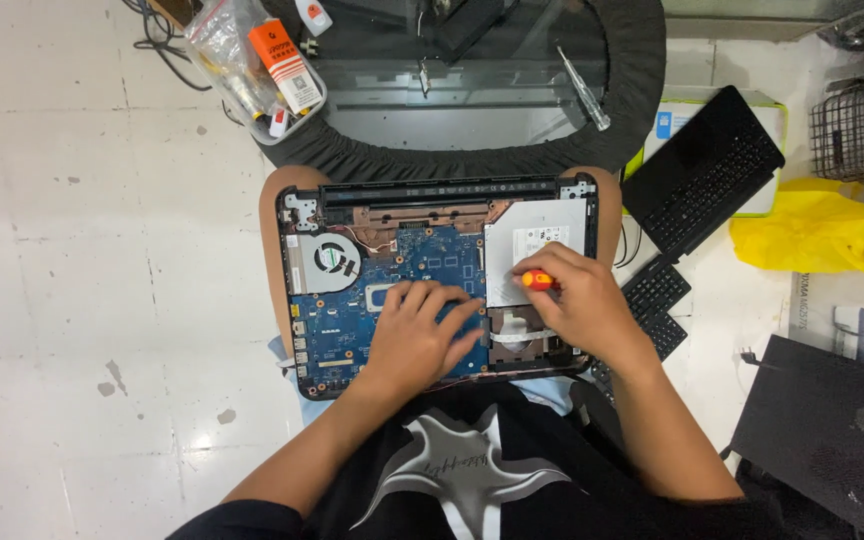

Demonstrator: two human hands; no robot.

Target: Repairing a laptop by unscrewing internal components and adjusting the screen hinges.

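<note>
An opened laptop base [302, 290] lies across my knees, showing a blue circuit board [432, 255], a round fan [336, 258] at the left and a silver drive [542, 235] at the right. My left hand [422, 335] rests flat on the board near its middle, fingers spread. My right hand [567, 300] grips a small screwdriver with a red and orange handle [539, 281], held upright over the lower left corner of the silver drive. The tip is hidden by my fingers.
A round glass table with a black rim [642, 90] stands ahead, a screwdriver [584, 90] lying on it. A clear tub of small parts [252, 65] sits at its left. Black keyboards [702, 170], a yellow bag [812, 230] and a dark panel [832, 430] lie to the right.
</note>
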